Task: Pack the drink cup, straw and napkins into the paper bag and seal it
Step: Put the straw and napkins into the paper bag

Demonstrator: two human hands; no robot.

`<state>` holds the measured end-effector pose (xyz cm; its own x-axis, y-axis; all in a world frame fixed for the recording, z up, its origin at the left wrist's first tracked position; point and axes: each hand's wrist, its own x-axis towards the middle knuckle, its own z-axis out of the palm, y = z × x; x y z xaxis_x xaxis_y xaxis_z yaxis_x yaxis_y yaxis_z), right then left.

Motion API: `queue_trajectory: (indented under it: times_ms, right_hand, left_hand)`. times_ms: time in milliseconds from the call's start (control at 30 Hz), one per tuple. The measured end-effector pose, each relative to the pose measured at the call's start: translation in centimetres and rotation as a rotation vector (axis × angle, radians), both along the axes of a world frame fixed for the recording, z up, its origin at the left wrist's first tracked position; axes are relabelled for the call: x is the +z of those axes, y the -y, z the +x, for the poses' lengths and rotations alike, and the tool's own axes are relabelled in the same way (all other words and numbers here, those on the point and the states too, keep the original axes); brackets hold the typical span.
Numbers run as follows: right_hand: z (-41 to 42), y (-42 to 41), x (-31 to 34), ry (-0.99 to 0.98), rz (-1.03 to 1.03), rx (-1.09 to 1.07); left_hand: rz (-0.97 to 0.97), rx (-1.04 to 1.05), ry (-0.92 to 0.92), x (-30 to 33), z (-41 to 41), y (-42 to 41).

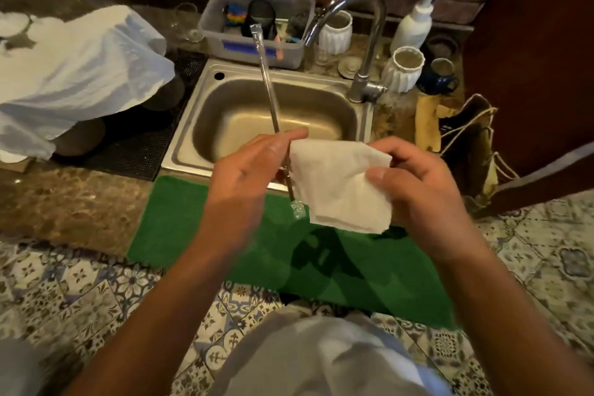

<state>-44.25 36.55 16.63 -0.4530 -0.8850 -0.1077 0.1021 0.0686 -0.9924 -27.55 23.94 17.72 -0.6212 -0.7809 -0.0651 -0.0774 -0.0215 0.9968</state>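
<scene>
Our left hand (pixel 247 167) pinches the straw (pixel 268 87), fingers curled round it near its lower end, so the wrapped length sticks up and away over the sink (pixel 193 125). Our right hand (pixel 418 183) holds a folded napkin (pixel 337 183) between thumb and fingers; its left edge touches the straw just beside the left thumb. Both items hang in the air above the green mat (pixel 180 235), not yet in any bag.

The paper bag (pixel 472 145), brown with string handles, stands on the floor to the right, near the counter's end and well apart from our hands. We cannot tell how wide its mouth stands. We see no drink cup for certain; a white plastic bag (pixel 80 74) covers something on the left counter.

The risks, as we judge them: the straw is held low, so the long free end could catch the tap (pixel 360 3) or swing wide as we turn right. The napkin is limp and lightly held, so it could slip to the floor or into the sink and get wet. If the bag's mouth sags, both could miss it.
</scene>
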Motion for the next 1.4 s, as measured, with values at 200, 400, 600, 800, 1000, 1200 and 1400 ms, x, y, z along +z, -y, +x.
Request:
queue_trajectory:
  times_ms: [200, 400, 600, 800, 1000, 1200, 1400]
  right_hand:
    - [-2.5, -4.6, 0.8, 0.042, -0.007, -0.124]
    - [-3.5, -8.0, 0.3, 0.111, -0.017, -0.282]
    - [-4.2, -10.5, -0.2, 0.133, -0.040, -0.295]
    - [-7.1, -12.7, -1.5, -0.018, -0.008, -0.421]
    - [-10.1, -14.6, -2.0, -0.021, 0.003, -0.500]
    - [-13.7, -15.0, -3.2, 0.000, 0.058, -0.584]
    - [-15.4, -13.0, -3.1, 0.059, 0.075, -0.589]
  left_hand:
    - [0.062, -0.096, -0.045, 0.0, -4.4, -4.4]
    - [0.057, -0.032, -0.061, -0.1, -7.9, -7.9]
    - [0.000, 0.003, -0.028, -0.1, -10.8, -10.3]
    - [-0.022, -0.139, 0.017, -1.2, -12.7, -11.6]
    - [-0.025, -0.082, 0.028, -3.2, -14.4, -12.3]
    - [-0.082, 0.034, 0.284, -7.6, -17.0, -9.5]
    - [-0.254, -0.044, 0.656, -8.7, -19.9, -8.8]
